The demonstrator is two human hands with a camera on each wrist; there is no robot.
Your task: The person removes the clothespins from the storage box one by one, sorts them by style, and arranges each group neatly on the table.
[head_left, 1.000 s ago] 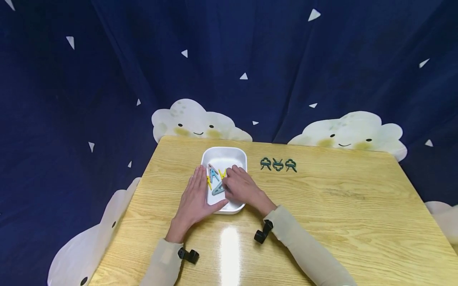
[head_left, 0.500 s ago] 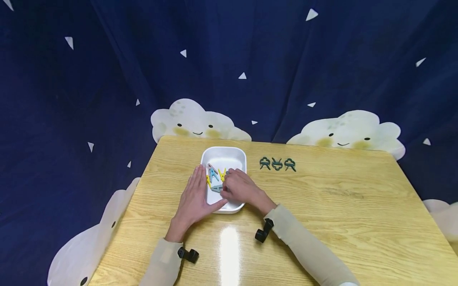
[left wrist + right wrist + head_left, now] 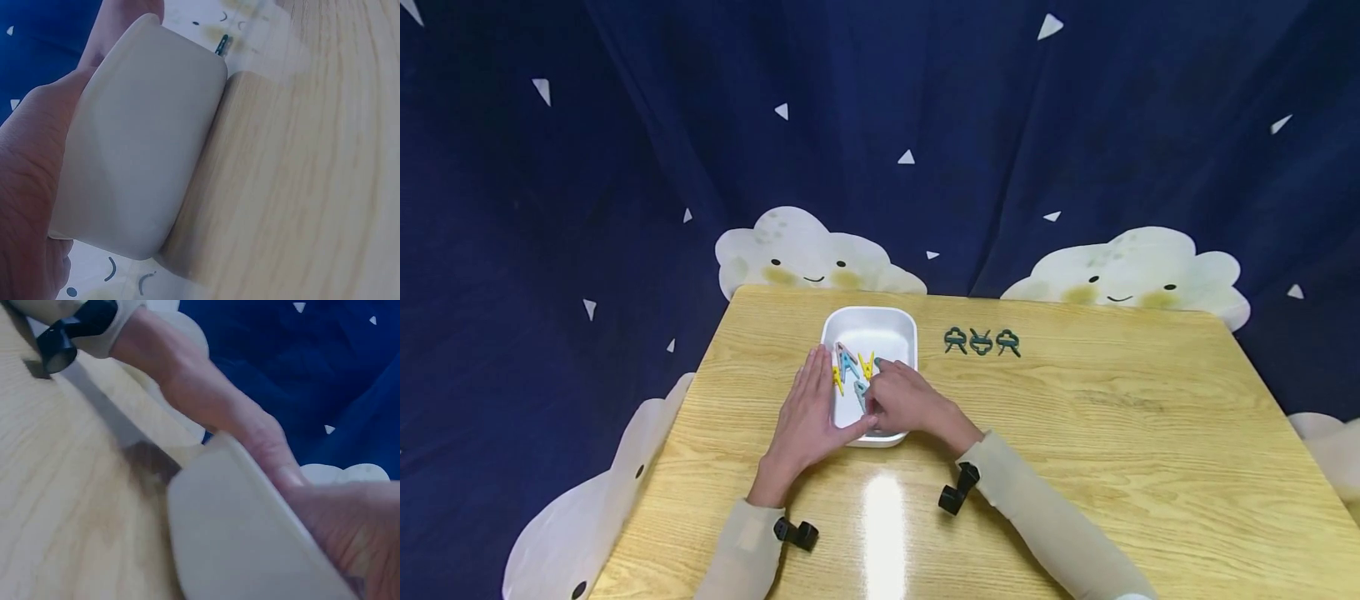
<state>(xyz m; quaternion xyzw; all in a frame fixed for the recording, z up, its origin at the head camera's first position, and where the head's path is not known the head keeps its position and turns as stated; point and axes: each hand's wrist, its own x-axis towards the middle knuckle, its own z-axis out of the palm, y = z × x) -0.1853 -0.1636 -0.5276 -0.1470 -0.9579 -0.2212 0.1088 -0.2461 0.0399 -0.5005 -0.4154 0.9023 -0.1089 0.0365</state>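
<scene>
A white tub (image 3: pixel 886 337) sits on the tabletop (image 3: pixel 1112 467). The left hand (image 3: pixel 807 421) rests along its rim, fingers straight and together, thumb spread across the near end. The right hand (image 3: pixel 906 402) reaches inside, fingers curled beside a grey-blue clothespin (image 3: pixel 861 392); whether they pinch it, I cannot tell. Yellow clothespins (image 3: pixel 867 367) lie near it. Three green clips (image 3: pixel 981 342) lie right of the tub.

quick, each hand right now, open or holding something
Left hand: open, against the white tray.
Right hand: over the tray, fingers curled; whether holding anything cannot be told.
</scene>
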